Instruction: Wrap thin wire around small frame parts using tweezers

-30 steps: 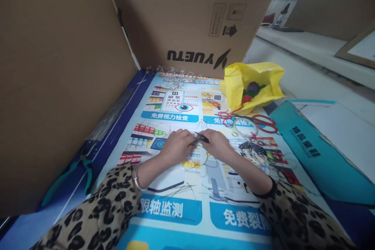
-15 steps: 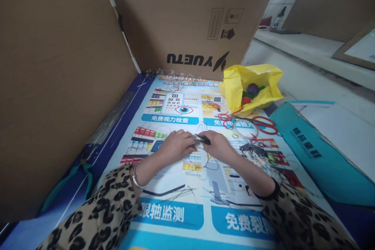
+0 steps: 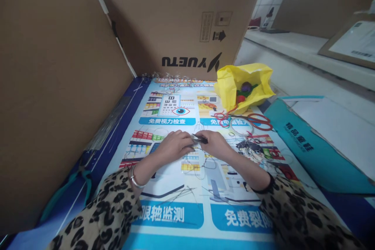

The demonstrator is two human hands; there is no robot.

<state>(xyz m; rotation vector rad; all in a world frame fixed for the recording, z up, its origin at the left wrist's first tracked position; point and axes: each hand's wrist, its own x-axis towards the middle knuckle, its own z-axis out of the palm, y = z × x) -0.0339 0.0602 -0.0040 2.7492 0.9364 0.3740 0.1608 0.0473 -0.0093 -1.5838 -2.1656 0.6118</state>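
Observation:
My left hand (image 3: pixel 176 146) is closed over the middle of the printed mat (image 3: pixel 175 187), its fingertips pinching something too small to make out. Close beside it on the right, my right hand (image 3: pixel 213 143) is wrapped round a small dark pointed tool (image 3: pixel 200 138), whose tip points at the left fingertips. Thin wire (image 3: pixel 209 162) loops on the mat just below both hands. More loose wire pieces (image 3: pixel 181 193) lie nearer the front.
A yellow bag (image 3: pixel 227 86) with coloured balls stands behind right, near red-handled scissors (image 3: pixel 260 122) and a roll of tape (image 3: pixel 241 127). Teal pliers (image 3: pixel 80 175) and a wire bundle (image 3: pixel 108 125) lie left. A teal box (image 3: pixel 304 144) sits right; cardboard panels (image 3: pixel 175 15) rise behind.
The view has shifted slightly, so the bag and boxes appear further left. My hands remain together, and the dark tool shows a little more between them.

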